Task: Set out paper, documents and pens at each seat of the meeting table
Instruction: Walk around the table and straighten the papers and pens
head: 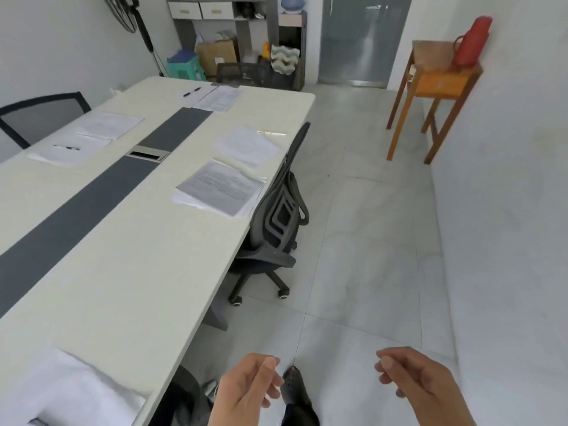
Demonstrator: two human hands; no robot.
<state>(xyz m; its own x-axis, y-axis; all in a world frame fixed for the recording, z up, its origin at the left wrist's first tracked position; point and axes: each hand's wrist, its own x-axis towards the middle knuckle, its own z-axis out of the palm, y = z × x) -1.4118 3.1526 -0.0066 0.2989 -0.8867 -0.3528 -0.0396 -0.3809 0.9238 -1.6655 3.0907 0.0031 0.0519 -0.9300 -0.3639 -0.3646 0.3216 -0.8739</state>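
Down at the bottom edge, the left hand (246,385) and right hand (421,382) hover over the floor (368,241) beside the meeting table (123,256), fingers loosely curled, holding nothing. On the table, a printed document stack (221,187) lies by the black chair (276,216), its text too blurred to read. White paper (246,144) and a pale pen (272,133) sit just beyond.

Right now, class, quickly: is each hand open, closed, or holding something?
Left hand: open, fingers loosely curled, holding nothing.
Right hand: open, fingers loosely curled, holding nothing.
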